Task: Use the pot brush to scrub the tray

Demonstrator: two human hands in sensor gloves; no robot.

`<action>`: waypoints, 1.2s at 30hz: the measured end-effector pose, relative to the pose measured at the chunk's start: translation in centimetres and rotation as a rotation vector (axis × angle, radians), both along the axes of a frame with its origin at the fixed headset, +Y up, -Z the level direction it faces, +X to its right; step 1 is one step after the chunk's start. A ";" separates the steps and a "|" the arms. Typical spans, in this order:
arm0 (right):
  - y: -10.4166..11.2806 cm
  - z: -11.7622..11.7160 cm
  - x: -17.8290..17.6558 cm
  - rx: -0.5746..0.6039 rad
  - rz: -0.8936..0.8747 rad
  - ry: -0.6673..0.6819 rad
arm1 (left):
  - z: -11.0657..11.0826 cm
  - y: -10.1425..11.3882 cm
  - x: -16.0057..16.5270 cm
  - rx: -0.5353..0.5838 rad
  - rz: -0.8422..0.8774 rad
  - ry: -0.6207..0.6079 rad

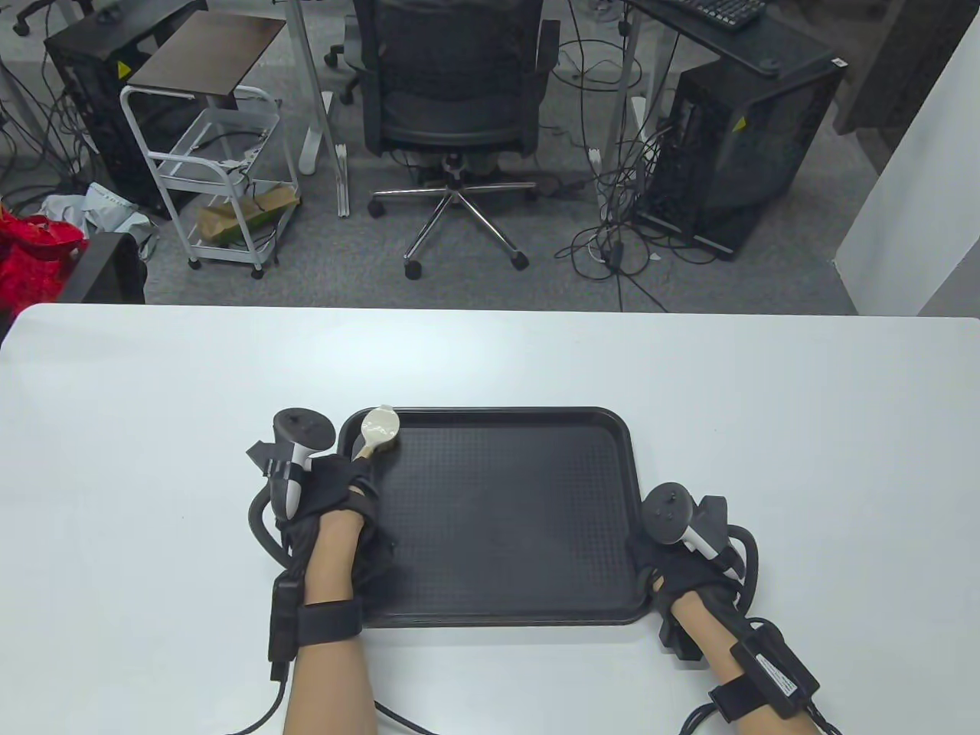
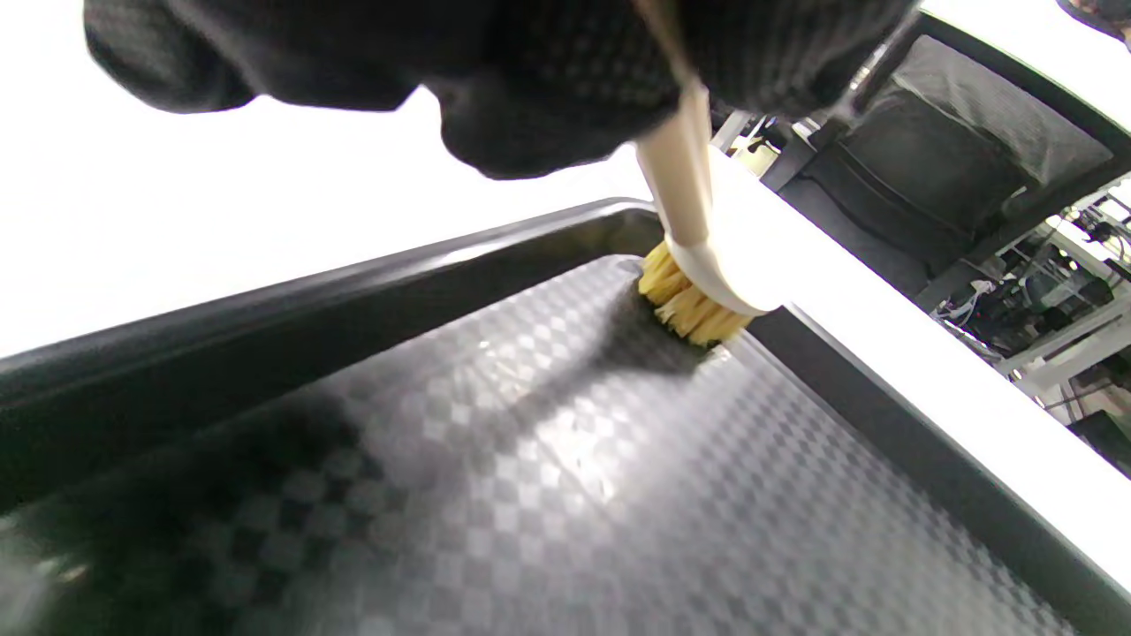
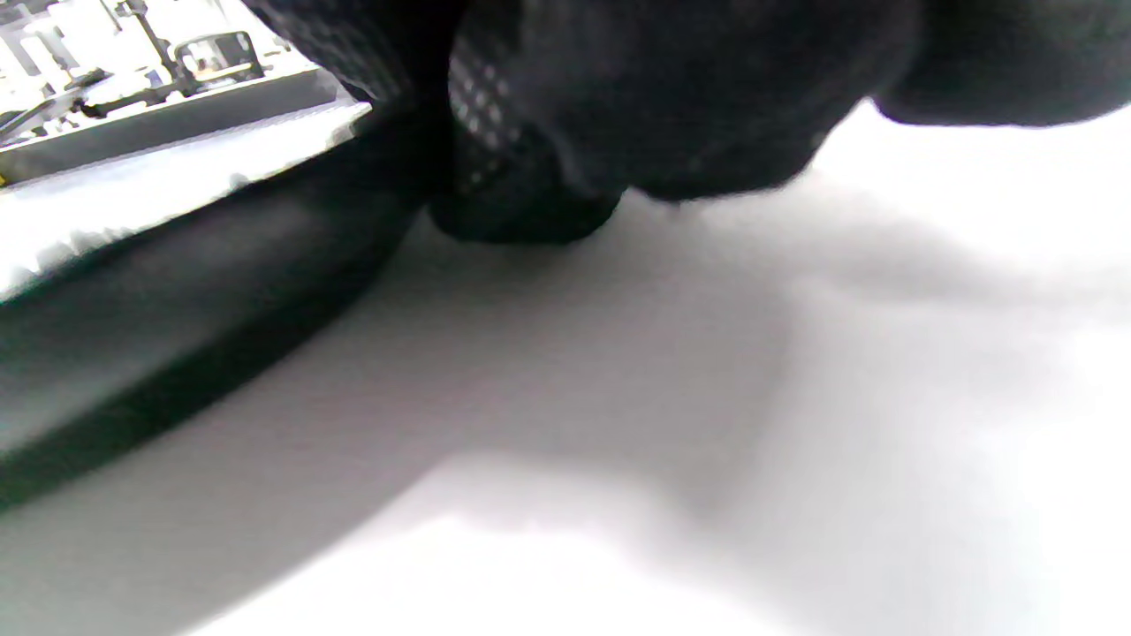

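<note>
While the left hand (image 1: 337,490) grips the pot brush (image 1: 380,430), the right hand (image 1: 677,570) holds the tray (image 1: 505,521) edge

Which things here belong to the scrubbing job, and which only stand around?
Job: pot brush, held by left hand; black tray, right hand at its edge.
Around: white table, office chair, white cart, computer tower.

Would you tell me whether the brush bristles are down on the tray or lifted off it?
Down: in the left wrist view the pot brush bristles press the tray floor at its far corner.
</note>
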State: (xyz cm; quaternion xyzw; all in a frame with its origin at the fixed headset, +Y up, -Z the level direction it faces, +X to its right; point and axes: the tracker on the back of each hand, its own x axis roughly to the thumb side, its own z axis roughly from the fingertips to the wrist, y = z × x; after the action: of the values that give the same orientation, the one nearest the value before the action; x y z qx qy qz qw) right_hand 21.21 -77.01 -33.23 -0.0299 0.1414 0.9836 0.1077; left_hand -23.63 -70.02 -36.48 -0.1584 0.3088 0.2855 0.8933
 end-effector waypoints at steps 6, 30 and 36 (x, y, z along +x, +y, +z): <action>0.0 0.0 0.0 0.000 0.001 0.000 | 0.2 -0.1 -1.2 -0.005 0.028 0.017; 0.0 0.0 0.0 0.002 0.006 -0.001 | -0.6 -0.4 19.5 0.187 0.184 -0.565; 0.0 0.0 -0.1 0.002 0.006 -0.001 | -0.3 -1.7 21.9 0.202 0.107 -0.587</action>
State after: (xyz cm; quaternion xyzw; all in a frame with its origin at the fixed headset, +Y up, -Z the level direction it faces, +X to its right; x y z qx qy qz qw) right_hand 21.14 -76.97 -33.20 -0.0306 0.1405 0.9841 0.1047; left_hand -1.75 -71.68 -36.82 -0.1606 -0.0008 0.3035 0.9392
